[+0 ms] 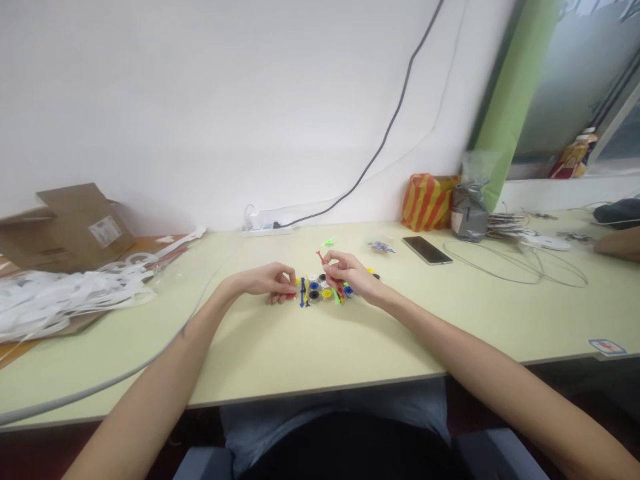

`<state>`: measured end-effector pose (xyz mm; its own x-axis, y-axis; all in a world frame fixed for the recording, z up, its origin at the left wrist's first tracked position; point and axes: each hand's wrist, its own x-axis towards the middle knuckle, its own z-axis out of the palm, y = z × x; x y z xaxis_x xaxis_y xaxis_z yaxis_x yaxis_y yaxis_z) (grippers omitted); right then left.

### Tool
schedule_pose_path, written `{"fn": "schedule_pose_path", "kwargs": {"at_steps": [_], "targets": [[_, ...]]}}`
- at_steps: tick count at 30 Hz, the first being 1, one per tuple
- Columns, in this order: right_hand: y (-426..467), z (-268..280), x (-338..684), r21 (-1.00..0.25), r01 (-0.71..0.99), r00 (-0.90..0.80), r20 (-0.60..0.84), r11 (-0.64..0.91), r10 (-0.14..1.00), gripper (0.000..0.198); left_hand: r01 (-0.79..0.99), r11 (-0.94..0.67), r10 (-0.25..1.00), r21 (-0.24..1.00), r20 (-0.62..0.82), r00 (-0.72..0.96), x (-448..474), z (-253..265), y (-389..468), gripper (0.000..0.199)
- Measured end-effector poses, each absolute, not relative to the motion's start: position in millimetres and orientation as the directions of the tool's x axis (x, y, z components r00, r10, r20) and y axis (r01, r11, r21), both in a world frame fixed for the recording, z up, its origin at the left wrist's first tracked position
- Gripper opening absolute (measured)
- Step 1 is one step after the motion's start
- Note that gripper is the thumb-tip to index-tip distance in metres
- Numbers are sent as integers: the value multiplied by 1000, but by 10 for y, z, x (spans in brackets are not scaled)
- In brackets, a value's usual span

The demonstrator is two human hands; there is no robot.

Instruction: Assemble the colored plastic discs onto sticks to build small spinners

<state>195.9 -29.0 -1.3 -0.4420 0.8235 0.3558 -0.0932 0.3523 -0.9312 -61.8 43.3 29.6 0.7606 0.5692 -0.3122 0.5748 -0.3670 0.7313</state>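
My right hand (350, 275) is closed in a pinch on a small red plastic stick (321, 257), raised above the table with its tip pointing up and left. My left hand (277, 285) has its fingers curled down around a small red round piece (291, 295) at the left end of the parts; the fingers partly cover it. Between the hands lie several small discs on clear bases, among them a blue disc (314, 286), a black disc (313, 295) and a yellow disc (327, 294). Beside them are a blue arrow-shaped stick (303, 293) and a green stick (337, 297).
Behind the hands lie a bright green piece (328, 242) and a clear bag of small parts (381, 247). A phone (427, 250) and striped bag (425, 202) are at right. White strips (75, 300) and a cardboard box (83, 217) lie left; a grey cable (125, 367) crosses there.
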Motion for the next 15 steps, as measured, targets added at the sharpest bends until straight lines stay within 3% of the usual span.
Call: {"fn": "schedule_pose_path", "kwargs": {"at_steps": [15], "targets": [[-256, -48, 1985, -922, -92, -440, 376, 376, 815, 25, 553, -345, 563, 758, -305, 768, -639, 303, 426, 40]]}}
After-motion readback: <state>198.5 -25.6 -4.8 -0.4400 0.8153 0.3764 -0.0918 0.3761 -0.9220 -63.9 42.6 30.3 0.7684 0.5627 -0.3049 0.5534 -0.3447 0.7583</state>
